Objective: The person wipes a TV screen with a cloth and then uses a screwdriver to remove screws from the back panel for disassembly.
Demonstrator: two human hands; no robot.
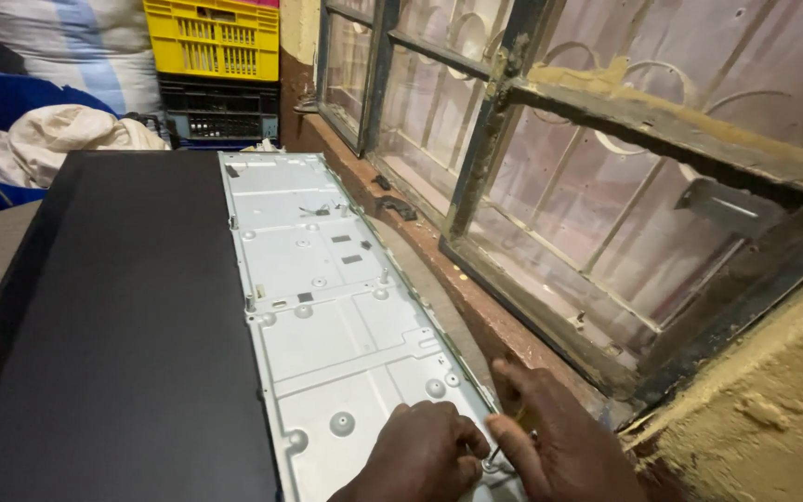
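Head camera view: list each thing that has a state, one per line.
Grey sheet-metal panel: lying flat, bare side up.
Black flat panel: lying flat beside it.
Left hand: fisted on the metal panel's near edge.
Right hand: pinching a thin tool.
Metal-framed window: shut.
Yellow plastic crate: stacked on a dark crate.

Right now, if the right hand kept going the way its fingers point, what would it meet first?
The right hand points up along the metal panel's right edge. Its thumb tip seems nearly at the brick sill, so probably that, though depth is unclear.
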